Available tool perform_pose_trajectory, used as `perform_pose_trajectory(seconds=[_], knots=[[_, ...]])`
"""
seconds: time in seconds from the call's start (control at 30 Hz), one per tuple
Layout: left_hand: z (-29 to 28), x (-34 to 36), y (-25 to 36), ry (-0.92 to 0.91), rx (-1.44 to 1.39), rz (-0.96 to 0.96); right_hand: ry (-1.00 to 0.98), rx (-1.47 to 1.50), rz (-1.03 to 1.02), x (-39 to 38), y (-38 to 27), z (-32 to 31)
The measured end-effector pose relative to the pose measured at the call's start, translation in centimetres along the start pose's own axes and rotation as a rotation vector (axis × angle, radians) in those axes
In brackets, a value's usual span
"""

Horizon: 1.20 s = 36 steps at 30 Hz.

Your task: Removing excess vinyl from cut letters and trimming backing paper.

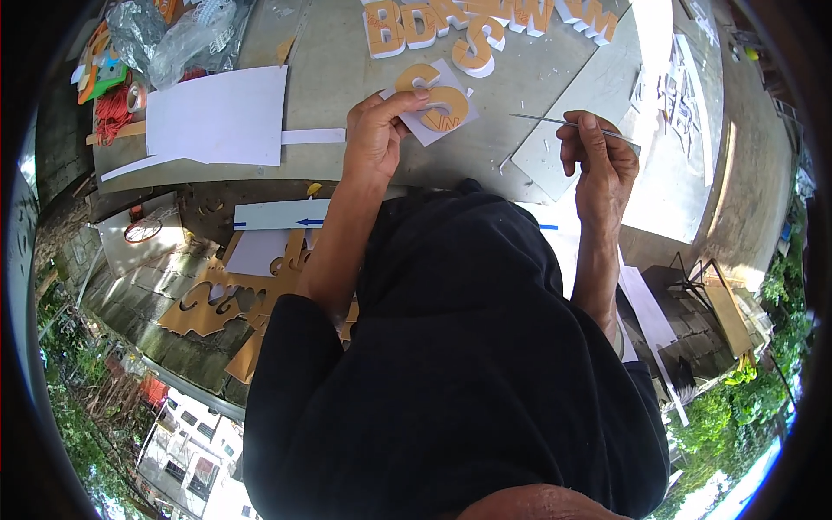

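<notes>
Between thumb and fingers, my left hand (374, 134) pinches a small white square sheet (426, 137) with a curved tan-faced letter (451, 104) on it. The thumb lies over the upper part of the letter. To the right, my right hand (604, 165) is closed around a thin, dark, pointed rod like a needle file (539, 118). Its tip points left toward the sheet, apart from it. Beyond my hands, a row of thick cut-out letters (419, 26) with tan faces and white sides lies on the grey table (329, 95). One loose curved letter (475, 52) sits just in front of the row.
A large white sheet (217, 113) and white strips (314, 136) lie on the left. Clear plastic bags (186, 43) and red cord (113, 113) are at the far left. A grey board (576, 113) and white offcuts (680, 95) lie right. Tan cut-out sheets (208, 303) rest below the table edge.
</notes>
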<state>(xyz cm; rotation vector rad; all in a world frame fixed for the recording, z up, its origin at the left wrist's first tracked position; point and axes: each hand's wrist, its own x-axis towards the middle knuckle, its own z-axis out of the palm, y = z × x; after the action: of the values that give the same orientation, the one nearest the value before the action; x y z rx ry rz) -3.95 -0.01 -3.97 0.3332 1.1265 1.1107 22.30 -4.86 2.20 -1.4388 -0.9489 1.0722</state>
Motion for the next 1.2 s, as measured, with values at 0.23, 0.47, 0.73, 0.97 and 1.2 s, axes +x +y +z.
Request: perform_pose_trajectory(seconds=[0.23, 0.47, 0.73, 0.97, 1.2], knots=[[0.8, -0.7, 0.4, 0.004, -0.001, 0.032, 0.017, 0.039, 0.111, 0.5, 1.8, -0.8], [1.2, -1.2, -0.7, -0.153, -0.05, 0.17, -0.218, -0.126, -0.007, 1.4, 1.5, -0.7], [3.5, -0.6, -2.6, -0.189, 0.027, 0.157, -0.386, -0.581, -0.201, 1.3, 0.7, 1.7], [6.8, 2.5, -6.4, -0.197, 0.172, -0.095, -0.293, -0.895, -0.353, 2.1, 5.4, 0.9], [7.3, 7.2, -11.5, -0.383, 0.251, -0.307, -0.188, -0.698, -0.13, 4.8, 8.3, -4.3]])
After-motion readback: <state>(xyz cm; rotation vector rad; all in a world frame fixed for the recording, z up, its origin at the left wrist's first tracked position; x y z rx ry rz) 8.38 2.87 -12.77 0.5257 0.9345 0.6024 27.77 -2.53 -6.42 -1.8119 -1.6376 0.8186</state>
